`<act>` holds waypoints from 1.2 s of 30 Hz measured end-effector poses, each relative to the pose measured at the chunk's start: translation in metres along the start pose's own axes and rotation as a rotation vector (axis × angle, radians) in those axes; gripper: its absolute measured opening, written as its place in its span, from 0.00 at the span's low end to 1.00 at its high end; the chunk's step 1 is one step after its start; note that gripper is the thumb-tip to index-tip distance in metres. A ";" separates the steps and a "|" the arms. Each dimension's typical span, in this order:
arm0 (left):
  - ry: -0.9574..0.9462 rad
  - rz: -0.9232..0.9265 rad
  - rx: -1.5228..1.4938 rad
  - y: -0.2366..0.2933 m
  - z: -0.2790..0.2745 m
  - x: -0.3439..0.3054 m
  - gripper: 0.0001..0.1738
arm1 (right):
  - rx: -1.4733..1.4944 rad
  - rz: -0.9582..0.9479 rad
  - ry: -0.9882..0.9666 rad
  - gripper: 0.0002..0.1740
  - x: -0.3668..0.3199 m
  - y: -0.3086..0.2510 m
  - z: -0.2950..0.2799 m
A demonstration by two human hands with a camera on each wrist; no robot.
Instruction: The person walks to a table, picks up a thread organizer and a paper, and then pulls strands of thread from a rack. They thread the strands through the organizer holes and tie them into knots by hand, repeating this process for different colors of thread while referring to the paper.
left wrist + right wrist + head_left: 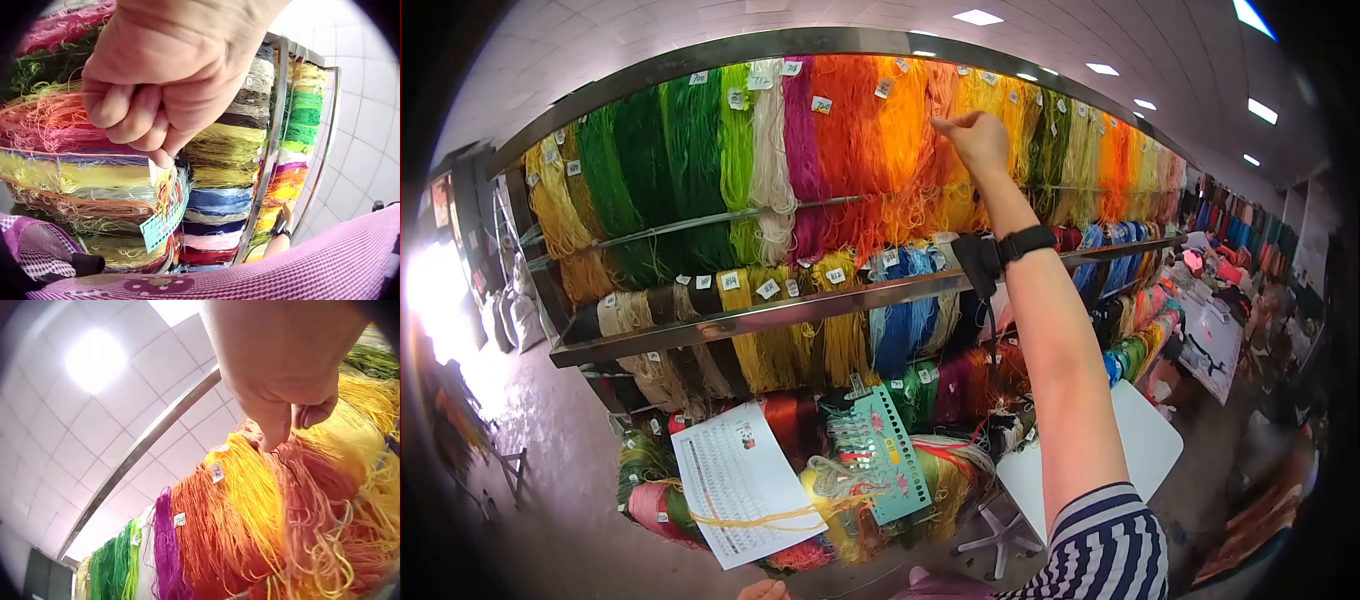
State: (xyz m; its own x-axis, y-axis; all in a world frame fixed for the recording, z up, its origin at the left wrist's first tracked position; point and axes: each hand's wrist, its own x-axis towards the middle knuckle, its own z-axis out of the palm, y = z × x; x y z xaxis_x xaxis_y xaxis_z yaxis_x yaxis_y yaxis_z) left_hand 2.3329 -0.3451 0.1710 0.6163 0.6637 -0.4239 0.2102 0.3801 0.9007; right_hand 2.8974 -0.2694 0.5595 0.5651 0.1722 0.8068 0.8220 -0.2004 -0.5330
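Up at the top rail, my right hand [978, 145] pinches a few strands of the salmon thread hank [941, 95]. From the right wrist view, the thumb and bent fingers of the right hand [284, 381] meet at the top of the salmon threads [306, 494], beside a yellow-orange hank [247, 487]. My left hand [763, 591] shows only at the bottom edge of the head view, below a printed white sheet [745, 480]. The left hand [165, 81] has its fingers curled in, above a teal card [165, 219] with threads; nothing shows inside its grasp.
A metal rack [800, 312] carries rows of coloured hanks with numbered tags. The teal card [892, 455] lies on lower bundles beside the sheet. A white stool seat [1140, 440] stands at right, and a littered table [1210, 345] lies beyond.
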 end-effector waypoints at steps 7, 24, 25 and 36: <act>-0.009 0.009 0.105 0.017 -0.001 0.002 0.20 | 0.587 -0.110 0.062 0.17 -0.010 0.033 0.008; -0.052 0.020 0.028 0.027 0.009 0.010 0.18 | 1.355 0.023 -0.158 0.04 -0.006 -0.012 -0.025; -0.058 -0.019 0.011 0.027 0.007 0.014 0.16 | 1.355 0.041 -0.173 0.04 -0.024 -0.016 -0.032; -0.556 0.376 -0.768 0.132 0.110 0.055 0.36 | 0.320 -0.512 -0.440 0.09 -0.377 -0.045 -0.085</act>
State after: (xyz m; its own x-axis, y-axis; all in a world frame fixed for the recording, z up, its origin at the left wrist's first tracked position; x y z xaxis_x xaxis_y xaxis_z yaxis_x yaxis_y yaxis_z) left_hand 2.4784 -0.3294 0.2769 0.8482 0.5066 0.1545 -0.4931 0.6487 0.5797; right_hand 2.6419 -0.4076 0.3010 0.0266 0.5520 0.8334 0.9320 0.2878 -0.2203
